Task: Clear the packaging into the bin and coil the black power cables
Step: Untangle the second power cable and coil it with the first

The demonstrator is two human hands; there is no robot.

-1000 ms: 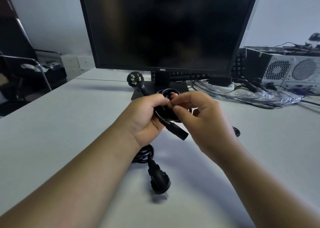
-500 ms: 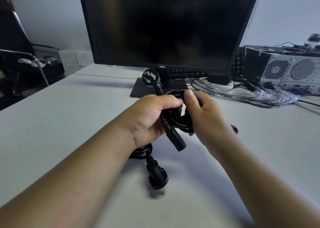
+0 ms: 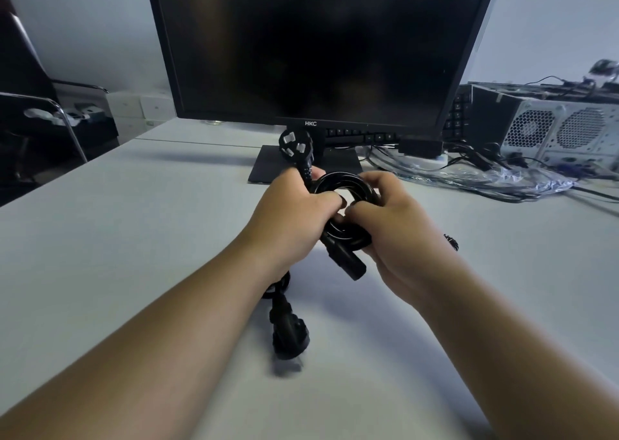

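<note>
Gripping glossy cable coil (image 3: 348, 237): left hand (image 3: 294, 220), right hand (image 3: 397, 235)

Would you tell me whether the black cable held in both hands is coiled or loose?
Coiled: the black cable forms stacked round loops, gripped by the left hand and the right hand.

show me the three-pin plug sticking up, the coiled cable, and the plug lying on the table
three-pin plug (image 3: 294, 145), head view, on its pinned face
coiled cable (image 3: 335, 180), head view, top arc of the loop
plug on the table (image 3: 290, 337), head view, on its black body
</note>
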